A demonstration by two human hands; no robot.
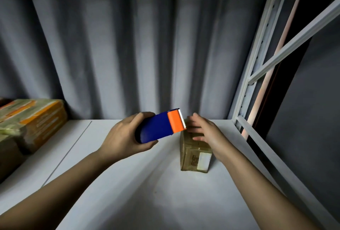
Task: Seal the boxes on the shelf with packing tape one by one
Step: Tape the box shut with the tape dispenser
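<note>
Shelf surface, white and flat, is carrying a small brown cardboard box, which serves as the landmark for all positions below. The box is standing on the shelf right of centre, with a white label showing on its near face.

Left hand is gripping the blue body of a tape dispenser, fingers and thumb curling around it. The dispenser is sitting in the air just left of the box, above the shelf, tilting so that its orange head and serrated blade are pointing toward the box's far top edge.

Right hand is hovering over the top of the box with fingers extending and spread apart, holding nothing. Motion blur is obscuring the fingertips, so contact with the box top cannot be confirmed.

Well to the left of the box, a stack of wrapped orange and green cartons is resting on the shelf edge. Behind the box, a grey corrugated wall is standing. To the right of the box, a white metal rack frame is rising.
</note>
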